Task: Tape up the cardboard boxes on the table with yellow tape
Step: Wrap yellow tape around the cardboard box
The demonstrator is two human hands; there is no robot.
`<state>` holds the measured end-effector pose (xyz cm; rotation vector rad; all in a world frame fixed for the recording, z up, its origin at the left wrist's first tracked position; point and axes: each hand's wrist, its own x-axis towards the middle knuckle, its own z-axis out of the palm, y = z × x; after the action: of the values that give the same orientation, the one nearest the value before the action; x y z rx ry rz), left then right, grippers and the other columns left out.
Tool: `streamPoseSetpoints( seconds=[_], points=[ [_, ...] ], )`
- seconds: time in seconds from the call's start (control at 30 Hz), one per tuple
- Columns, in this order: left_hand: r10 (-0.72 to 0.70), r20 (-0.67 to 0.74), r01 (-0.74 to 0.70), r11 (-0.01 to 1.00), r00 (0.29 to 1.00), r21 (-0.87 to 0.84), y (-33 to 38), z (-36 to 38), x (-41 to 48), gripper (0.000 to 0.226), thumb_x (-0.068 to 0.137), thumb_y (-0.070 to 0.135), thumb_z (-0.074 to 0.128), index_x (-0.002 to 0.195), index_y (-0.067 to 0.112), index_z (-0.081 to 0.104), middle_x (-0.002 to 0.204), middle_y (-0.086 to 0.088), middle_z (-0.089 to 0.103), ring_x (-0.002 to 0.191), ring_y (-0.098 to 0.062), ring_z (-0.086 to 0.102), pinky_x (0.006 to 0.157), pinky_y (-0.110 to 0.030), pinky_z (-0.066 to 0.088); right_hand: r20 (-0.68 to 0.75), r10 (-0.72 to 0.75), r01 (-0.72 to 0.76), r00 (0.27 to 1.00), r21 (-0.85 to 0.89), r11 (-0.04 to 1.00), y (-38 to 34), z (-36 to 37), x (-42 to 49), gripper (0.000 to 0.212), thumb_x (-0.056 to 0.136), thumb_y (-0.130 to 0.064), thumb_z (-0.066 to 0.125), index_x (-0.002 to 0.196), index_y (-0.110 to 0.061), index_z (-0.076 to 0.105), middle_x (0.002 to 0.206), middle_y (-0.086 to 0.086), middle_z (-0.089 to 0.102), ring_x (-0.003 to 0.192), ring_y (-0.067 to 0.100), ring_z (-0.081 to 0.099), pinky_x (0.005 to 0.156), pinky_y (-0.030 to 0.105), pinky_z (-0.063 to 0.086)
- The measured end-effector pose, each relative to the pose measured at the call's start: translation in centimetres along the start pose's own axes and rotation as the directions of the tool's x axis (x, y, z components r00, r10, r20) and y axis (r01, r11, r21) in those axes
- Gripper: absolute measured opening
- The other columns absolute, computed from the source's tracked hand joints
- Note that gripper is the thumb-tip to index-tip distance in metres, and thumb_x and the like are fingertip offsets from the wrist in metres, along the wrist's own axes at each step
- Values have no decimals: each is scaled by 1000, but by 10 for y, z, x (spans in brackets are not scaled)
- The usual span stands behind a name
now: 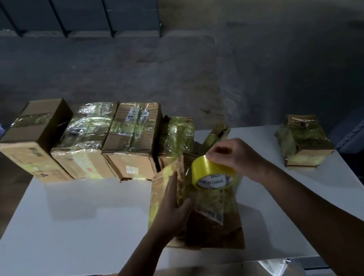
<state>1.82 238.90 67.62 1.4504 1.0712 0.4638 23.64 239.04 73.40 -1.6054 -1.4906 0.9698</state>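
Left hand [174,201], flat, steadies the near brown cardboard box [213,230]; right hand [234,157], grip clenched, holds the round yellow tape roll [203,170]. Pull tight, rub smooth.

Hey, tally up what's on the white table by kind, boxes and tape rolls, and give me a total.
Cardboard boxes: 7. Four in the back row, a small tilted one beside them, one being taped, one at the right.
Yellow tape roll: 1, gripped by the right hand.
Total: 8.
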Motion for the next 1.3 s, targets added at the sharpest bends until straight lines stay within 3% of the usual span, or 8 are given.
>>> streamPoseSetpoints(
  seconds=[0.3, 0.4, 0.5, 0.63, 0.87, 1.1, 1.2, 1.3],
  points=[
    [-5, -40, 1, 995, 999, -104, -20, -16, -3, 79, 75, 36, 49, 148, 39, 21, 139, 5, 39, 115, -14, 50, 82, -21, 52, 1, -63, 63, 998, 83, 995, -8, 24, 11, 9, 87, -21, 68, 89, -28, 74, 86, -12, 71, 83, -3, 62, 69, 8, 46],
    [-44, -90, 29, 986, 995, -162, -28, -18, -3, 72, 78, 37, 48, 147, 37, 28, 142, -1, 47, 121, -19, 52, 92, -34, 53, 4, -54, 53, 999, 113, 992, -6, 38, 12, 7, 85, -29, 67, 91, -29, 71, 88, -12, 69, 83, -5, 61, 67, 7, 46],
    [38, -171, -42, 999, 985, -17, -26, -18, 3, 67, 82, 24, 49, 145, 36, 30, 136, 0, 51, 117, -16, 55, 74, -18, 54, -7, -38, 39, 999, 67, 997, -3, 56, 15, 22, 83, -44, 62, 96, -26, 67, 90, -7, 65, 81, -3, 59, 64, 6, 44],
    [144, -188, -99, 968, 972, 231, -30, -19, 11, 87, 80, 14, 62, 152, 24, 14, 148, -2, 35, 127, -20, 45, 87, -35, 56, -18, 22, -21, 1000, 68, 997, -3, 68, 21, 38, 84, -58, 55, 93, -23, 67, 84, -7, 66, 77, -3, 60, 63, 7, 43],
    [136, -185, -131, 991, 973, 40, -43, -31, 15, 65, 80, 11, 55, 142, 16, 39, 126, -5, 57, 118, -24, 55, 85, -34, 57, -41, 43, -42, 998, 9, 999, -1, 80, 25, 37, 89, -53, 53, 71, -21, 57, 61, -12, 51, 56, -2, 50, 54, 16, 37],
    [147, -146, -152, 988, 978, -26, -43, -30, 16, 75, 89, 19, 67, 150, 28, 24, 135, -1, 52, 115, -18, 59, 83, -42, 58, -128, 45, -81, 991, -284, 956, 2, 29, 14, 47, 86, -56, 57, 53, -23, 48, 46, -10, 42, 43, 2, 39, 45, 20, 29],
    [179, -144, -166, 981, 973, 99, -38, -30, 16, 77, 90, 23, 65, 152, 25, 19, 144, -5, 44, 124, -22, 52, 88, -44, 56, -147, 72, -120, 986, -345, 931, 7, 30, 10, 51, 87, -58, 54, 56, -20, 40, 50, -7, 34, 45, 6, 36, 47, 26, 27],
    [236, -176, -102, 826, 956, 554, -36, -27, 18, 81, 93, 36, 56, 155, 21, 5, 161, -7, 11, 146, -29, 16, 112, -52, 34, -188, 30, -103, 982, -396, 912, 6, 39, 10, 54, 88, -60, 50, 61, -13, 48, 51, -3, 41, 45, 9, 40, 46, 26, 29]
  ],
)
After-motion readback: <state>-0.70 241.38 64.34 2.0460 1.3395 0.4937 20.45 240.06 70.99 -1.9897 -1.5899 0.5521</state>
